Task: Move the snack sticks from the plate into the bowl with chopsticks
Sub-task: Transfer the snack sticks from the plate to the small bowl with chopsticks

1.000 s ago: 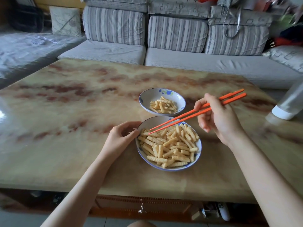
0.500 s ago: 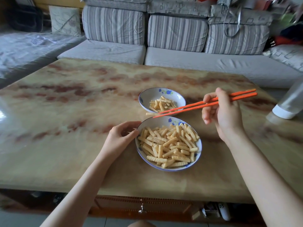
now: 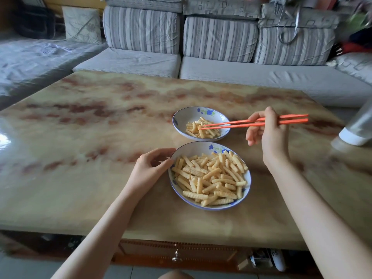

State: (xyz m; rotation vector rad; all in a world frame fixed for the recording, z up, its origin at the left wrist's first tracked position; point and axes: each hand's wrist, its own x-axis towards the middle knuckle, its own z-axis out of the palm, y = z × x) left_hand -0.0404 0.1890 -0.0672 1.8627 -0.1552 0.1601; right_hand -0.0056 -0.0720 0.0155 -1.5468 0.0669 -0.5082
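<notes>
- The plate [image 3: 193, 147] sits on the table [image 3: 80, 137] near its front edge, with sticks [image 3: 209, 178] in it.
- The bowl [image 3: 187, 117] stands just behind the plate, with fewer sticks in it.
- The left hand [image 3: 149, 170] is at the plate's left rim.
- The right hand [image 3: 269, 133] is right of the bowl, and its chopsticks [image 3: 241, 123] reach left into it.
- Perhaps a bottle [image 3: 356, 127] stands at the table's right edge.
- The sofa [image 3: 221, 37] lies behind the table.

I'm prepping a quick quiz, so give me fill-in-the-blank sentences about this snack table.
The right hand holds chopsticks coloured ____.
Their tips are over the bowl, which holds ____ snack sticks than the plate.
The left hand grips the plate's ____.
Missing words: orange, fewer, rim.
</notes>
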